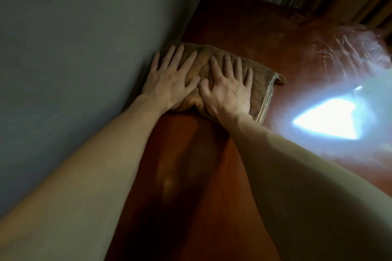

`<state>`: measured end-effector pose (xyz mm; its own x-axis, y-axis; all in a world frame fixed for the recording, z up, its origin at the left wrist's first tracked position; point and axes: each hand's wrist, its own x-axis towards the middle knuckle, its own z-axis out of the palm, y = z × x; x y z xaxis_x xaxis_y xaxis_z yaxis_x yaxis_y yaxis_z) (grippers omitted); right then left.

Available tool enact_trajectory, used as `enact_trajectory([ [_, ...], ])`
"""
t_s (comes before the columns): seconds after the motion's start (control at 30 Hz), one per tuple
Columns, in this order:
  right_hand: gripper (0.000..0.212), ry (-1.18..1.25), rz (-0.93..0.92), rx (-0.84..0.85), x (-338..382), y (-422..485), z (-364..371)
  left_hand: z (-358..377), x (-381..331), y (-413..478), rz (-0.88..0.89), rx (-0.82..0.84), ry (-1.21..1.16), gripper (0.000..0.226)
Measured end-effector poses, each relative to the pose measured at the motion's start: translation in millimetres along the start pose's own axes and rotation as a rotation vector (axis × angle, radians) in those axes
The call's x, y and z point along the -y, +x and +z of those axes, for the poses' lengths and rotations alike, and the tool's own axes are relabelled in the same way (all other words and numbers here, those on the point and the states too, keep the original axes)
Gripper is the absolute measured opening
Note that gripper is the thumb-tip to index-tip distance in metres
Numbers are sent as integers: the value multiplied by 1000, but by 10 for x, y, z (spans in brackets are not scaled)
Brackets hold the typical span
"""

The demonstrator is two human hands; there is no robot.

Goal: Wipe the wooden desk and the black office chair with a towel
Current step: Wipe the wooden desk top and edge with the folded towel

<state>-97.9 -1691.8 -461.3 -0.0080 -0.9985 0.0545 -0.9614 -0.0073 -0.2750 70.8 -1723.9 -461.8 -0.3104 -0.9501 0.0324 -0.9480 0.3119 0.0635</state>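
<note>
Currently both hands lie flat on the towel, which sits bunched on the wooden counter. The left hand covers the towel's left half and the right hand lies just beside it, thumbs nearly touching. Neither hand has a closed grip: the fingers are spread straight and only press down, so friction alone holds the cloth.

A grey wall runs just beside the towel's left edge. A hard push that way would likely jam the left hand's outer fingers against it. With no pinch on the cloth, it may ruck up or slip from under the palms and leave streaks. The towel's right edge curls upward and could fold over.

Right of the towel a bright glare hides the surface, so missed patches there would be hard to spot. The black chair is out of view.
</note>
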Motion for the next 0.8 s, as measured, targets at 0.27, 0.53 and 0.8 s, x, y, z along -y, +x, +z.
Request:
enact_trajectory([
  [0.27,71,20,-104,18,126,-780,-31,-77,-65,-949,-135,38,-68,84],
  [0.53,74,37,-131,32,235,-1937,-45,-87,-302,-2104,-153,47,14,83],
  [0.8,71,50,-76,-12,169,-2895,-31,-86,-618,-2896,-91,76,32,81],
])
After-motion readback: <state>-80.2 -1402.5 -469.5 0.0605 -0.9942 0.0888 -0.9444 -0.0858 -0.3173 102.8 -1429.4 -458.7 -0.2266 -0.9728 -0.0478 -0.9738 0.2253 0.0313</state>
